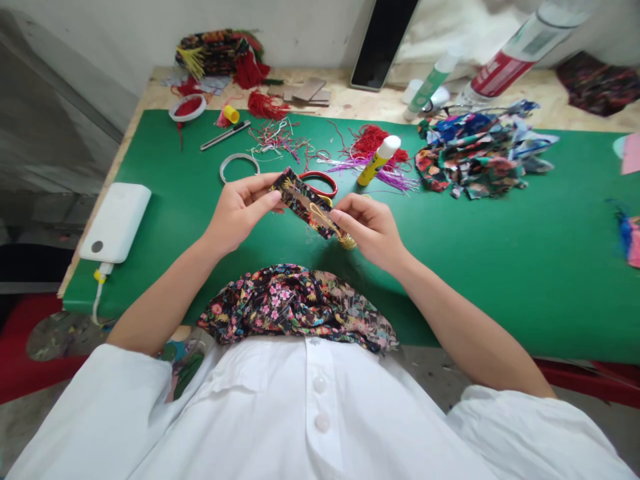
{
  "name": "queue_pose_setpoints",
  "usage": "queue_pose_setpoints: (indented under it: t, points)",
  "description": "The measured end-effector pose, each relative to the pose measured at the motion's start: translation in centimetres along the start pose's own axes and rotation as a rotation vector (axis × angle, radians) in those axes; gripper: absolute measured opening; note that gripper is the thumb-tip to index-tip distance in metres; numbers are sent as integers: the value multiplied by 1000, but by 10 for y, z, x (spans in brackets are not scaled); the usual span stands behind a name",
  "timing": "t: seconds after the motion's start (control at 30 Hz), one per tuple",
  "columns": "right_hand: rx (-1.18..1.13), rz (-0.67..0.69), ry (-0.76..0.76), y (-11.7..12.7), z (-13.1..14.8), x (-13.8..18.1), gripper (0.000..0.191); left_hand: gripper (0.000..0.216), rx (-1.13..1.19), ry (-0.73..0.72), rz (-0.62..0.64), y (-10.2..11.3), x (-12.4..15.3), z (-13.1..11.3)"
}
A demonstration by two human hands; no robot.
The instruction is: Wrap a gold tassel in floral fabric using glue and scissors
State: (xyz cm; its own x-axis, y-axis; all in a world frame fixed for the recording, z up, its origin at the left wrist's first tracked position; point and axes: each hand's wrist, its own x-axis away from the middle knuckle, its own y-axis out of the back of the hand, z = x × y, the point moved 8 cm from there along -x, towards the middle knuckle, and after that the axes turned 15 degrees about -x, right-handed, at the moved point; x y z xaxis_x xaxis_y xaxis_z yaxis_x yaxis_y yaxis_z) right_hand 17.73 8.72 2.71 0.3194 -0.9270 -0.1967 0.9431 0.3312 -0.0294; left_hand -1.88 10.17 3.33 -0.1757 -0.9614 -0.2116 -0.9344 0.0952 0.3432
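Observation:
My left hand (240, 210) pinches the upper left end of a small dark floral fabric strip (295, 200), which has a greyish-brown band along its middle. At the strip's lower right end, my right hand (367, 227) is closed on a looped golden cord (320, 217). A golden bundle (347, 241) hangs just under the right fingers. Behind the strip lie scissors with red handles (323, 180), partly hidden. Below my hands, a heap of dark floral cloth (285, 300) rests at the table's near edge against my shirt.
Around the green mat (500, 267) are a yellow glue stick (379, 161), red threads (373, 143), floral fabric scraps (475, 150), a utility knife (225, 135), a tape ring (240, 167) and a white power bank (116, 222) with a cable. Bottles (520, 57) and a phone (383, 43) stand behind.

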Motion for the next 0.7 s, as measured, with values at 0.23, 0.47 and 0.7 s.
queue_pose_setpoints:
  t: [0.23, 0.47, 0.7]
  points:
    - [-2, 23, -8, -3, -1, 1, 43, 39, -27, -4, 5, 0, -1, 1]
    - [123, 15, 61, -6, 4, 4, 39, 38, -19, 116, 18, -6, 0, 12]
    - [93, -76, 10, 2, 0, 2, 40, 45, 20, 128, 98, -8, 1, 14]
